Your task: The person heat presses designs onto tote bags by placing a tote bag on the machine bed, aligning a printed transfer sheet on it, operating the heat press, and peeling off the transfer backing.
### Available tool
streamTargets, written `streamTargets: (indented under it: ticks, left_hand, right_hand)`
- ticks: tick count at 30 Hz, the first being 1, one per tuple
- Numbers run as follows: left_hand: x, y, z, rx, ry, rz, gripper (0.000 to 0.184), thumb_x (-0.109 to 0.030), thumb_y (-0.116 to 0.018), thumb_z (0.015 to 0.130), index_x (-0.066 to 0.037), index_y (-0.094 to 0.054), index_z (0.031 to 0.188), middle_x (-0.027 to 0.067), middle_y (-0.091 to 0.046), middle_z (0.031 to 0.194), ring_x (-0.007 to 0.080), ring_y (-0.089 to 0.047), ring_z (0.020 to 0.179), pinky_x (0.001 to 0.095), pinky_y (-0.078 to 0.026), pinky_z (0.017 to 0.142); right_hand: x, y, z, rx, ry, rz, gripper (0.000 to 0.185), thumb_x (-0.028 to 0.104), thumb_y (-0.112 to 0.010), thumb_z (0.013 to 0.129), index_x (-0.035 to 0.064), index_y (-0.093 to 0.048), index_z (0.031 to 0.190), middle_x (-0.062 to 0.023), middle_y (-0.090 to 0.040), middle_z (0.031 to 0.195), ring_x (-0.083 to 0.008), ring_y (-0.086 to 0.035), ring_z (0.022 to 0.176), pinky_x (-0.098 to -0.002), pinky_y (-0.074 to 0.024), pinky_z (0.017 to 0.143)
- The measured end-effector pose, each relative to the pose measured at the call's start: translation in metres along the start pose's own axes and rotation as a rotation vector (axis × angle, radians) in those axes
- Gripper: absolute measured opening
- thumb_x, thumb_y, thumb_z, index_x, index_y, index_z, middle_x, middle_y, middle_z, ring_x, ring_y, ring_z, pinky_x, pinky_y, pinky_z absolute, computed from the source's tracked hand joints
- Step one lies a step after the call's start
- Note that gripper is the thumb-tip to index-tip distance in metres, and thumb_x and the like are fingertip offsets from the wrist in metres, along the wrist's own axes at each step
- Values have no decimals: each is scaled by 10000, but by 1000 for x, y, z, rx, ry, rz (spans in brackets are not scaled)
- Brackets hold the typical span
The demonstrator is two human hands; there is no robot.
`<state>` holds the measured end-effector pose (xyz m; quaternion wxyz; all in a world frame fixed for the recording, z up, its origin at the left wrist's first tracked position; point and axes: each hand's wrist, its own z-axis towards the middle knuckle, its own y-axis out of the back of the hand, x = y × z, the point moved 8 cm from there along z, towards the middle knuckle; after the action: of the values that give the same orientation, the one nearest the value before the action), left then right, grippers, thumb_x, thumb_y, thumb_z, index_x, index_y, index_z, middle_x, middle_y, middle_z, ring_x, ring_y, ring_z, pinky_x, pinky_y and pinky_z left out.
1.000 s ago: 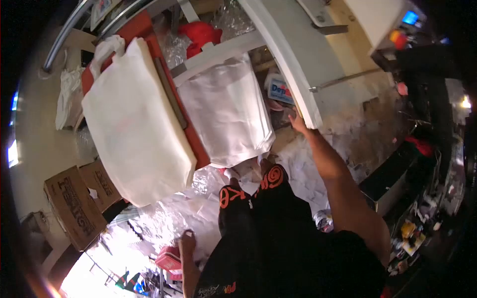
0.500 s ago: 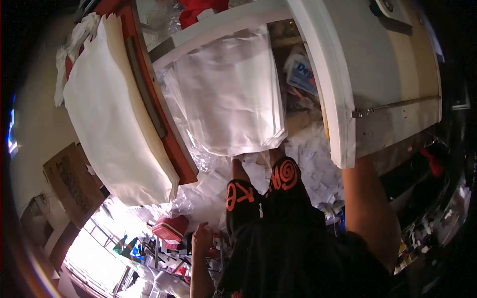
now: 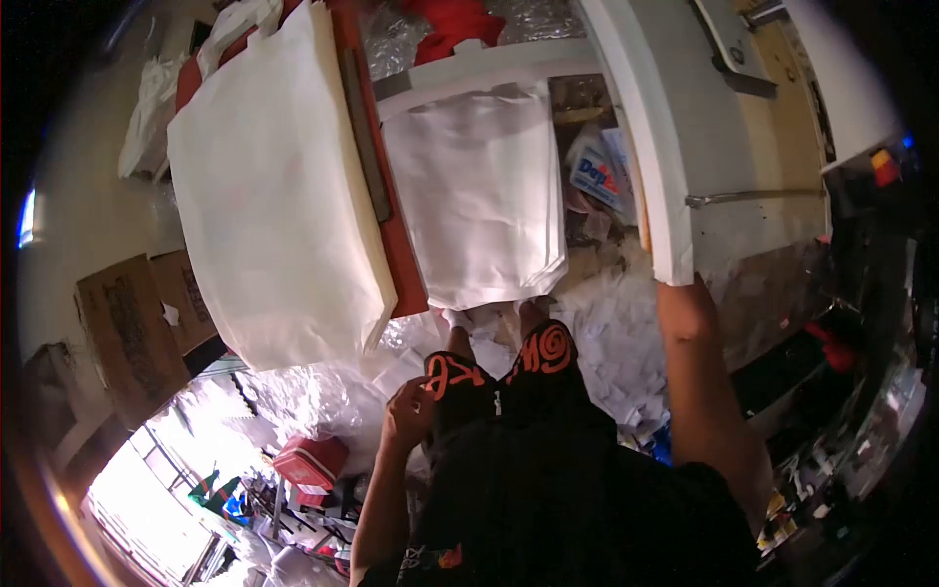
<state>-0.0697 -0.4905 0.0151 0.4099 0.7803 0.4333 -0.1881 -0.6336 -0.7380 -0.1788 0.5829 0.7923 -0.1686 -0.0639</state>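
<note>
My left hand (image 3: 406,416) hangs in front of my black shorts (image 3: 509,391), its fingers loosely bent and apart with nothing in them. My right forearm (image 3: 709,391) reaches up under the white beam (image 3: 665,176) of a machine; the beam hides my right hand and whatever it touches. Before me lies a stack of white fabric bags (image 3: 479,196), flat, its lower edges slightly fanned. To the left, a larger stack of white bags (image 3: 274,196) with strap-like handles at its top rests on an orange-red board (image 3: 403,264) and overhangs it.
Paper scraps (image 3: 611,342) and clear plastic film cover the floor. A printed packet (image 3: 599,176) lies between the middle stack and the beam. A metal rod (image 3: 753,198) runs along the machine. Cardboard boxes (image 3: 127,323) and a red case (image 3: 311,462) stand at left.
My left hand has risen toward my shorts. The view has shifted, so the left stack appears farther right and more upright. My right arm still reaches under the beam.
</note>
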Motion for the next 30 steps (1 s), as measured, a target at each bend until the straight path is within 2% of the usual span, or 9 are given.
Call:
streamTargets:
  ticks: [8,12,15,17,19,22,24,28,30]
  left_hand:
    - [116,26,-44,104,241,196,270,-165,-631,912,-34,-652,1147,146,-699,832,218,-684,764,345,-541,717]
    - [98,30,-41,72,74,64,255,-139,-628,879,-57,-670,1116,142,-692,873,267,-688,821,385,-539,755]
    - [48,25,-15,86,-151,-49,357,-187,-672,865,-39,-632,1187,169,-671,1054,296,-666,950,401,-530,842]
    - [-16,30,-3,158,-249,-71,463,-224,-710,849,-22,-594,1250,177,-650,1159,304,-646,1040,403,-522,886]
    - [-85,51,-6,174,-398,-52,508,-211,-739,850,-15,-574,1288,177,-648,1172,274,-652,1040,382,-541,873]
    - [-135,100,-15,262,-412,-81,493,-176,-750,859,-19,-579,1293,172,-668,1109,228,-671,972,351,-568,820]
    - [-128,121,-4,410,-342,-160,451,-173,-737,877,-47,-594,1285,141,-706,970,183,-683,877,337,-570,765]
    - [-131,232,38,120,-496,-210,331,-161,-721,884,-15,-625,1166,96,-688,846,138,-655,792,324,-542,743]
    - [-119,288,82,-71,-501,-222,321,-154,-710,890,-1,-627,1159,74,-676,803,115,-621,724,294,-508,658]
  right_hand:
    - [-2,12,-5,-65,-32,0,192,174,-589,937,53,-608,1085,-148,-669,942,-304,-667,875,-426,-519,758]
    - [31,50,-51,-173,22,166,184,166,-580,943,58,-607,1089,-142,-669,933,-295,-670,863,-418,-522,751]
    - [133,107,-163,-180,382,422,126,144,-600,939,69,-603,1039,-115,-680,926,-233,-680,837,-397,-519,734]
    - [201,125,-246,430,231,766,183,102,-705,843,46,-639,1004,-113,-695,947,-217,-683,896,-361,-527,762]
    - [271,177,-307,511,565,559,177,36,-695,823,33,-661,997,-113,-702,932,-214,-687,867,-348,-533,777]
    - [340,217,-344,666,658,663,193,9,-708,821,20,-660,1007,-122,-710,919,-211,-690,851,-342,-538,785]
    - [375,242,-341,652,672,687,203,27,-720,824,21,-659,1018,-118,-708,914,-202,-687,850,-339,-538,784]
    - [456,289,-302,394,787,737,326,72,-687,887,49,-593,1199,-89,-676,879,-140,-634,794,-311,-517,739]
    - [493,324,-283,4,870,703,429,74,-684,868,40,-541,1271,-131,-649,1020,-230,-625,925,-368,-511,814]
